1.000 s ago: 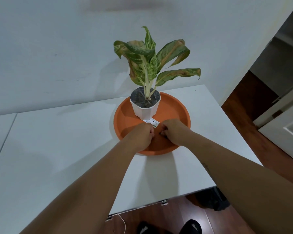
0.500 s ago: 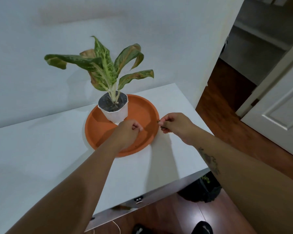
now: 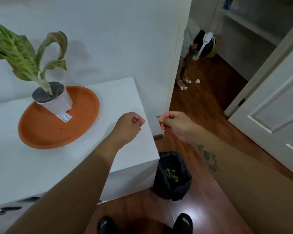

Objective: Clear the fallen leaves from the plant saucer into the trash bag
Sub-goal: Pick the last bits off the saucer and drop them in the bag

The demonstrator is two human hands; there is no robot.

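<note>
An orange plant saucer [image 3: 46, 132] lies on the white table [image 3: 122, 98] with a white potted plant [image 3: 56, 102] standing in its far half. My left hand [image 3: 130, 124] is a closed fist over the table's right part, and its contents are hidden. My right hand [image 3: 172, 122] hovers past the table's right edge, pinching small dark leaf bits [image 3: 160, 121] between its fingertips. Below it on the floor stands an open black trash bag [image 3: 172, 179] with green leaf scraps inside.
A white label [image 3: 64, 117] lies in the saucer by the pot. A wall corner stands just beyond the table's right end. A white door [image 3: 269, 107] is open at right over the wood floor. White scraps and another person are in the doorway beyond.
Both hands have left the saucer and moved right. The right hand has carried the leaf bits out past the table edge above the bag. The view has swung right and down.
</note>
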